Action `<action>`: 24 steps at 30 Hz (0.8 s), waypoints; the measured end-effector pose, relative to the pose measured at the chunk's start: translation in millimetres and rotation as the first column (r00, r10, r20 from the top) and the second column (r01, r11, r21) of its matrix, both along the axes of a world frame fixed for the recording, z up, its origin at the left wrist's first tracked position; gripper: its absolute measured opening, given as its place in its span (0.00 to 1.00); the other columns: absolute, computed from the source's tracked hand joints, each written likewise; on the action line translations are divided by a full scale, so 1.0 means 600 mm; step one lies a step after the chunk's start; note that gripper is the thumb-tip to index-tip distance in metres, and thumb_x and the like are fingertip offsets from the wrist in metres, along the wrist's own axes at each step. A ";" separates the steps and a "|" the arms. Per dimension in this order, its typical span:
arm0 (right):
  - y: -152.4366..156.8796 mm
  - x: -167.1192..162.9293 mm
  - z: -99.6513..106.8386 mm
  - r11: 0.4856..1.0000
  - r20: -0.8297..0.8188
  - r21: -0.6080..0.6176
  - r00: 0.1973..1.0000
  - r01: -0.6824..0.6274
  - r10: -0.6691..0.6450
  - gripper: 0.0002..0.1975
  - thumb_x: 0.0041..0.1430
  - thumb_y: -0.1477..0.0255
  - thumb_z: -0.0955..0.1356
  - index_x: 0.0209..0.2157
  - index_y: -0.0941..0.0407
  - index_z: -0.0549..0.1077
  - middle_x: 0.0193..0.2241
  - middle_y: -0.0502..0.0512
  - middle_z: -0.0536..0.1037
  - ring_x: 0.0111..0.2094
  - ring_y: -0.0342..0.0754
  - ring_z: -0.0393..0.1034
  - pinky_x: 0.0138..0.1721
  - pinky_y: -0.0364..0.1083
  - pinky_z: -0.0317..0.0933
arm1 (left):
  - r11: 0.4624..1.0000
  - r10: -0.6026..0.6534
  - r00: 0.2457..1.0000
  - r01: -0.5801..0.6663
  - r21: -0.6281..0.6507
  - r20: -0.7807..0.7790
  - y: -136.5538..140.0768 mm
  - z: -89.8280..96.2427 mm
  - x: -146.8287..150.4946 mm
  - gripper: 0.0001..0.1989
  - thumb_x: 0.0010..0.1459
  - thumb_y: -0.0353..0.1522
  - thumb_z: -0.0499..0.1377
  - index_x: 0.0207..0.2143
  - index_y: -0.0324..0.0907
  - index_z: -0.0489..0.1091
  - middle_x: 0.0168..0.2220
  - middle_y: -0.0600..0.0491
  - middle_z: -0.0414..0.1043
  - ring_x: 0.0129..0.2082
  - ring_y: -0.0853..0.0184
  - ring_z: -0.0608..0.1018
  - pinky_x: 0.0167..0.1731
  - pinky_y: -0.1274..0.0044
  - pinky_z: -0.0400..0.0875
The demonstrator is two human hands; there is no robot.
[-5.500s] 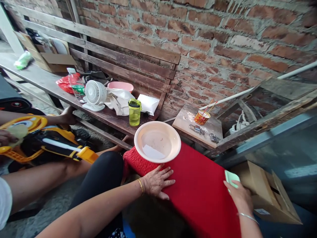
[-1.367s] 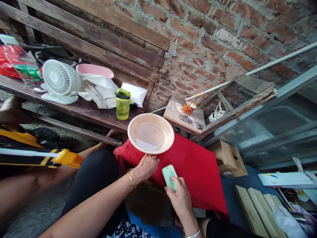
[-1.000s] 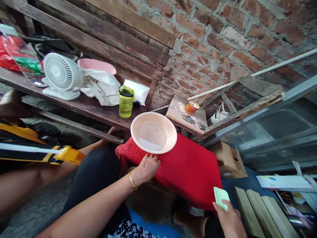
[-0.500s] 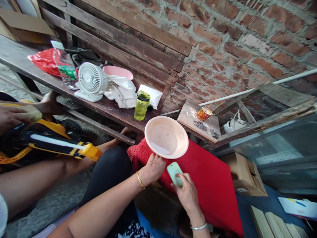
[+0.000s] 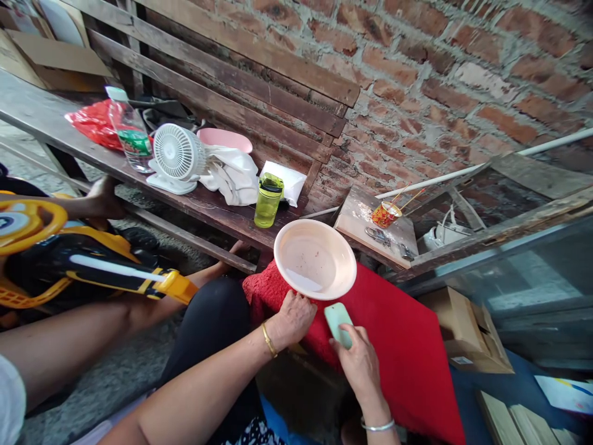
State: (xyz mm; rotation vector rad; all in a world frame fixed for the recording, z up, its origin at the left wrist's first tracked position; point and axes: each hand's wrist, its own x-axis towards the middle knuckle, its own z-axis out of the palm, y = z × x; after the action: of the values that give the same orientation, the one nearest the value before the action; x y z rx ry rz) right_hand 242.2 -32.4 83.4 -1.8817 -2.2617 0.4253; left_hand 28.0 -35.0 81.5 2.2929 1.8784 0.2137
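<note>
Red cloth [image 5: 403, 346]: here we see it spread below the brick wall [image 5: 440, 80], its far left corner near the bench.
Pale green block [image 5: 337, 321]: over the cloth's near edge, and we can't tell whether it touches.
Right hand [image 5: 361, 361]: closed, thumb and fingers clasping that block by its lower end.
Left hand [image 5: 296, 318]: knuckles up, fingers curled at the cloth's near edge just under the basin; whether fabric is pinched, we cannot tell.
Basin [image 5: 343, 267]: upright towards the cloth's far left corner, folks, something white inside.
Bench [image 5: 217, 225]: yellow-green bottle [image 5: 267, 203] by its right end, white fan [image 5: 178, 154] along its front edge.
Wooden board [image 5: 348, 215]: a patterned red cup [image 5: 386, 214] near its far edge.
</note>
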 end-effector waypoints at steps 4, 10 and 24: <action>0.021 0.044 0.015 0.964 0.077 0.022 0.961 0.263 -0.264 0.23 0.60 0.53 0.65 0.51 0.49 0.77 0.43 0.56 0.76 0.41 0.56 0.75 0.37 0.49 0.66 | 0.999 -0.018 1.000 0.018 -0.029 -0.002 -0.005 0.015 -0.007 0.12 0.65 0.26 0.52 0.40 0.40 0.77 0.38 0.42 0.79 0.44 0.54 0.78 0.49 0.63 0.67; 0.036 -0.031 0.015 0.979 0.066 -0.001 0.977 0.205 -0.204 0.23 0.60 0.51 0.66 0.50 0.49 0.77 0.41 0.55 0.77 0.41 0.54 0.76 0.34 0.47 0.65 | 1.000 -0.021 0.999 0.021 0.009 0.036 -0.008 0.010 -0.003 0.12 0.66 0.26 0.53 0.42 0.40 0.77 0.39 0.42 0.79 0.46 0.54 0.78 0.54 0.61 0.64; 0.033 -0.035 0.007 0.988 0.083 0.037 0.985 0.147 -0.150 0.17 0.63 0.56 0.67 0.48 0.48 0.76 0.41 0.53 0.74 0.42 0.52 0.75 0.36 0.46 0.64 | 1.000 -0.002 0.999 0.002 0.007 0.036 -0.008 0.007 -0.007 0.14 0.68 0.28 0.51 0.44 0.43 0.77 0.43 0.43 0.79 0.48 0.54 0.78 0.56 0.62 0.66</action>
State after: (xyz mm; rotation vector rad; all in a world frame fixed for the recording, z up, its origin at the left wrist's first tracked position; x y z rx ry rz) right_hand 221.4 -12.3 87.5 -2.0731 -2.1459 0.2911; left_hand 23.5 -39.9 85.8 2.2800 1.8606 0.2599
